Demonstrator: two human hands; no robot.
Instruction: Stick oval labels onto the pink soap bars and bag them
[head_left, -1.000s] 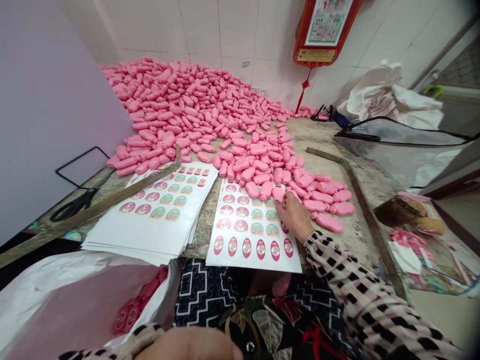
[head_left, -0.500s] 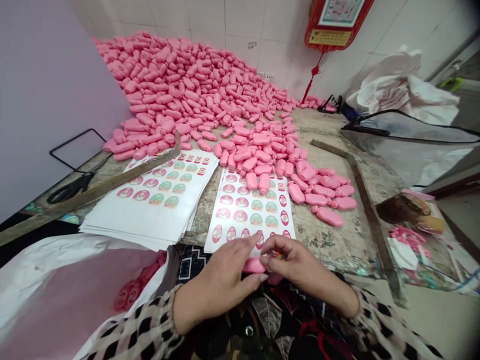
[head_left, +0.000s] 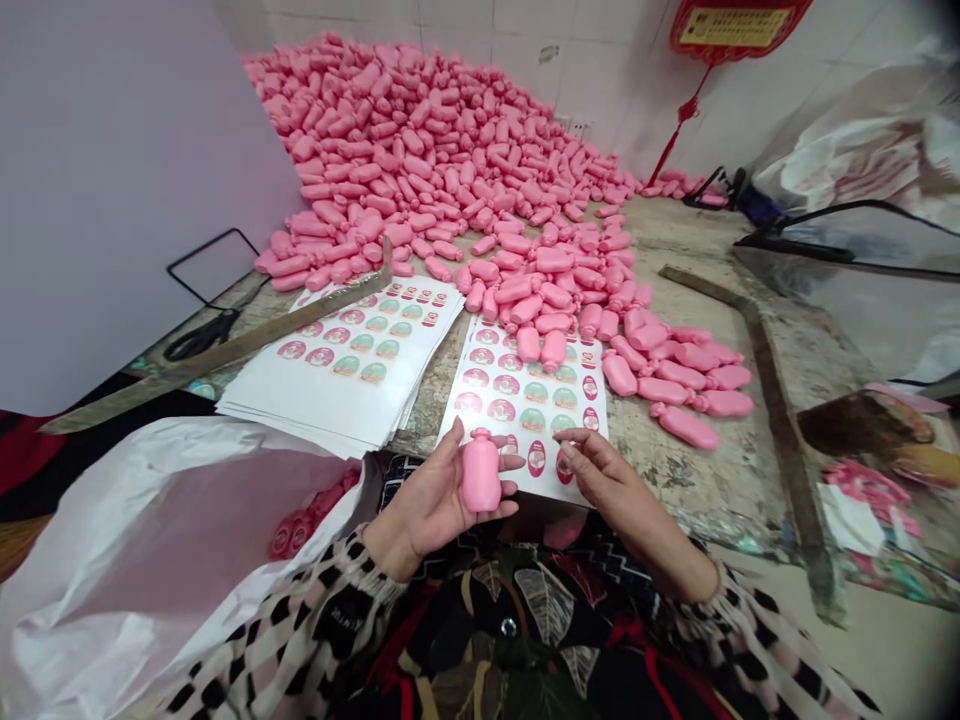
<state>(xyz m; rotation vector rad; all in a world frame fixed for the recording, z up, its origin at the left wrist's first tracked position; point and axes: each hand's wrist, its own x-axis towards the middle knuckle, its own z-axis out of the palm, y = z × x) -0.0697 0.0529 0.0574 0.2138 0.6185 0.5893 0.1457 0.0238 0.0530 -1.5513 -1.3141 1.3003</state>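
Observation:
A plain pink bottle-shaped piece [head_left: 481,474] with a small neck lies upright in my left hand [head_left: 442,490], palm up, fingers behind it and thumb at its left side. No label shows on its facing side. My right hand [head_left: 619,490] is at the lower right of a sticker sheet [head_left: 480,360], its fingers partly curled with a small gap at the tips and nothing visible between them. An oval pink sticker [head_left: 564,466] lies just below those fingertips. Round pink and green stickers fill the rows above, and several pink bottles cover the sheet's top end.
A large heap of pink bottles [head_left: 420,150] rises against the wall. At left lie a stack of sticker sheets [head_left: 300,400], a wooden strip [head_left: 255,350] and black scissors [head_left: 201,335]. An open white bag [head_left: 135,520] holds labelled bottles. Another wooden strip [head_left: 784,430] borders the right side.
My hands have drawn apart. The left has turned palm up with the bottle upright; the right has let go of it and moved to the sheet's lower right. The view has shifted slightly.

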